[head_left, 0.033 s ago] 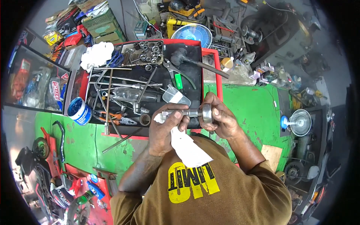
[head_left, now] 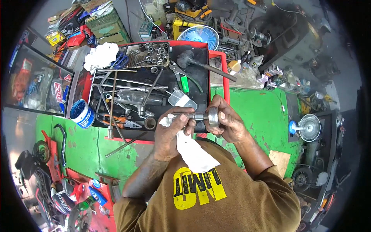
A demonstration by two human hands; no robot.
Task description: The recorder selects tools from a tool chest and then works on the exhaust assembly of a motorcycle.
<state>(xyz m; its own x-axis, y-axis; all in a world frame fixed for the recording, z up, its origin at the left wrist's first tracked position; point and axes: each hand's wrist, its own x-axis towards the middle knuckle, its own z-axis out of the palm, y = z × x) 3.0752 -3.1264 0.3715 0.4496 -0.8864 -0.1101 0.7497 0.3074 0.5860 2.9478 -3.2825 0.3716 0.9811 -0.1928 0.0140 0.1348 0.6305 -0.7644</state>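
Note:
My left hand (head_left: pixel 174 131) is closed on one end of a metal shaft (head_left: pixel 195 116), with a white paper towel (head_left: pixel 196 156) bunched in it and hanging over my shirt. My right hand (head_left: pixel 228 123) grips a round metal part (head_left: pixel 212 116) on the shaft's other end, fingers curled round its rim. Just beyond my hands lie a clear plastic container (head_left: pixel 182 99), long-handled pliers (head_left: pixel 177 77) with a green item beside them, and a dark hammer (head_left: pixel 208 69), all in a red-rimmed tool tray (head_left: pixel 222 58).
The tray also bears sockets (head_left: pixel 154 52), long bars, orange-handled pliers (head_left: pixel 119 120) and a white rag (head_left: pixel 100 56). A blue tub (head_left: pixel 82 114) sits at its left corner. Motorcycle parts (head_left: pixel 62 193) stand lower left, fans (head_left: pixel 309 127) right and behind, over a green floor (head_left: pixel 255 108).

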